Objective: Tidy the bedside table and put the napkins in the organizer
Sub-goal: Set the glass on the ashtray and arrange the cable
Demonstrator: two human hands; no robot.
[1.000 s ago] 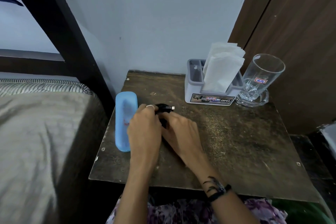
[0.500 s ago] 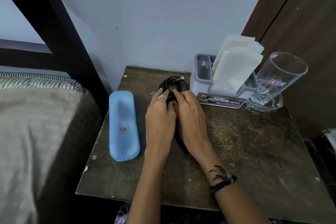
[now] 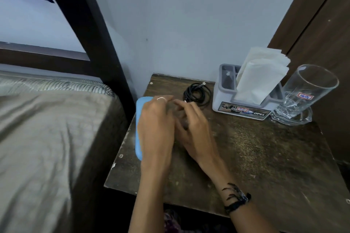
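Worn dark wood marks the bedside table, wedged between a grey-sheeted bed and a brown door against a pale wall. Both hands hover side by side near the table's left edge — the left hand, a ring on one finger, and the right hand, a dark band at its wrist, both with loosely extended fingers and gripping nothing. A blue case lies under and left of the left hand, mostly hidden by it. Just beyond the fingertips rests a coiled black cable; half a second ago the hands were on it, and they have since drawn back toward the person. To the right of the cable stands the grey organizer, with white napkins upright in it — beside that, farther right, a clear glass mug.
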